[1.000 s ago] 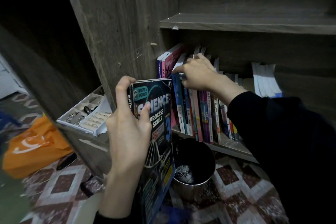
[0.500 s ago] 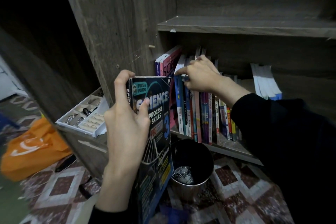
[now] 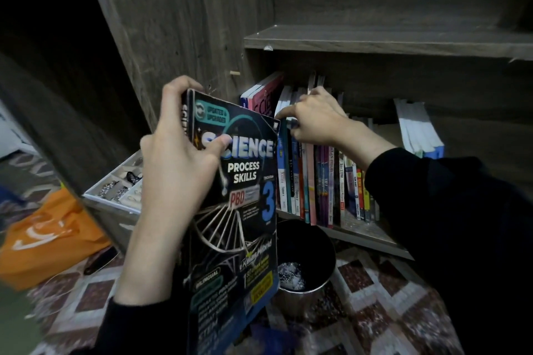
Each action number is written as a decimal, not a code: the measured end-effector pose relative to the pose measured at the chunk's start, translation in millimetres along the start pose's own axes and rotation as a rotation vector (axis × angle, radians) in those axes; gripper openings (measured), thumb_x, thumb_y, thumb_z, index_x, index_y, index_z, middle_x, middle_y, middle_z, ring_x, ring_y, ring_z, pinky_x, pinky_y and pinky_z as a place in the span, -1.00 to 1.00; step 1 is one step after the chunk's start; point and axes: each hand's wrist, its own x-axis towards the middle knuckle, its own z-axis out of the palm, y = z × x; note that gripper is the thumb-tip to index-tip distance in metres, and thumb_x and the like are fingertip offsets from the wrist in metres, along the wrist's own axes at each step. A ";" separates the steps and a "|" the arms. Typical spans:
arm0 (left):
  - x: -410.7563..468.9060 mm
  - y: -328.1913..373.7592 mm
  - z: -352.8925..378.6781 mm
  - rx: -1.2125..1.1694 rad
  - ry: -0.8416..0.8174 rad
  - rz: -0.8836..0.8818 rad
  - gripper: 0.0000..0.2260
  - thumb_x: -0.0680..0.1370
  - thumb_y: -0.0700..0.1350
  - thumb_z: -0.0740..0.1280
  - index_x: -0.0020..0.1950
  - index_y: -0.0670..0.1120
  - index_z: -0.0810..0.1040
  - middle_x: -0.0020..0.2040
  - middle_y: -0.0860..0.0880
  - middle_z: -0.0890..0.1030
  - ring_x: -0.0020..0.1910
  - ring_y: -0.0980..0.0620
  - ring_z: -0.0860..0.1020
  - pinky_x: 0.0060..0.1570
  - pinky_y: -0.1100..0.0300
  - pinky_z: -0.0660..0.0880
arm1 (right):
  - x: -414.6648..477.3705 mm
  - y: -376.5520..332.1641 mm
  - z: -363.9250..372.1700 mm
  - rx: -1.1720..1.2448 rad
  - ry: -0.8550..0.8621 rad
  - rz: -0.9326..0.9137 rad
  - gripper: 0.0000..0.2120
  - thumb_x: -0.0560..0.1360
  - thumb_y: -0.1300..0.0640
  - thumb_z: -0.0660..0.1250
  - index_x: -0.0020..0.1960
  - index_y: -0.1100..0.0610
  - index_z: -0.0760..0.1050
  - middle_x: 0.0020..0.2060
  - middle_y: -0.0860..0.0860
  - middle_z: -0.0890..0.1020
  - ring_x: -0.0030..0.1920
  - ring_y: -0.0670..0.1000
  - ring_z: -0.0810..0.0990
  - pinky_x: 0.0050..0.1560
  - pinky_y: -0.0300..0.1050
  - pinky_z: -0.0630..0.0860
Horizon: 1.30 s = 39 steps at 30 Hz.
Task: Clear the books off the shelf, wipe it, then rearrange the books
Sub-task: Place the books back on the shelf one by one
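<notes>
My left hand grips a dark "Science Process Skills 3" book upright by its top left corner, thumb on the cover, in front of the shelf. My right hand reaches into the lower shelf and curls its fingers over the tops of the upright row of books, pinching several near the left end. Two pink and blue books lean against the shelf's left wall. A small white and blue stack of books leans further right on the same shelf.
A metal bin stands on the patterned floor just below the shelf. A white compartment tray with small items sits to the left, next to an orange bag. An upper shelf board spans above the books.
My left hand has lifted the science book slightly up and toward the shelf. My right hand stays on the book tops, its grip shifted a little.
</notes>
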 end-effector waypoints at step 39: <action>37.9 -49.6 147.3 -0.184 0.466 0.276 -0.58 0.52 -0.28 0.39 0.26 -0.04 0.27 0.13 -0.14 0.60 0.00 -0.04 0.63 0.03 0.40 0.49 | -0.4 -3.2 -0.2 0.013 0.032 0.013 -0.56 0.49 0.10 0.24 0.34 -0.15 0.44 0.08 0.06 0.62 0.19 0.05 0.51 0.28 0.01 0.22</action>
